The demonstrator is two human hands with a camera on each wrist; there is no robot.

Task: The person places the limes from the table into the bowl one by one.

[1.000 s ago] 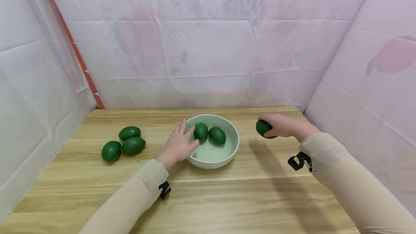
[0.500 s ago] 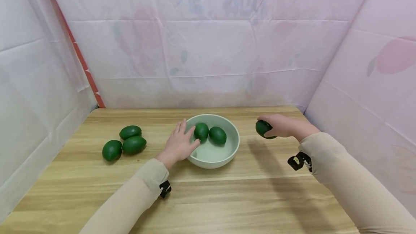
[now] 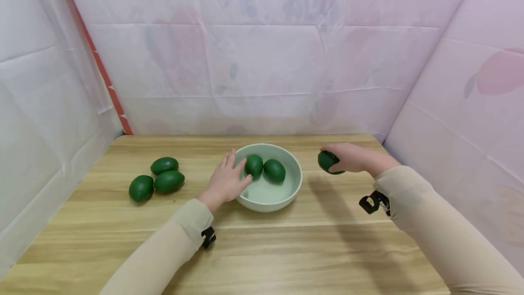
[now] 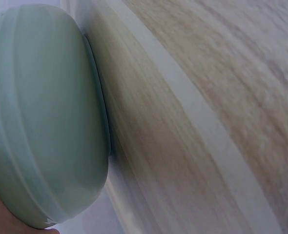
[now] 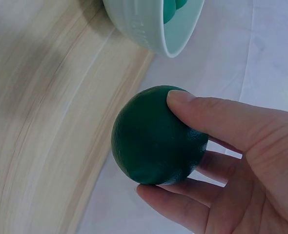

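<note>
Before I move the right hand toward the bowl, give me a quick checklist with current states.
1. Grip: right hand holds the green fruit between thumb and fingers: ok.
2. Bowl steadied: left hand rests against the bowl rim: ok.
3. Room in bowl: two fruits inside, bare floor beside them: ok.
4. Path from fruit to bowl: bare table: ok.
5. Grip firmness: cannot tell.

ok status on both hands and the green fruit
Left hand flat against pale green ceramic bowl. Right hand grips dark green oval fruit, right of bowl. Nothing between them.
</note>
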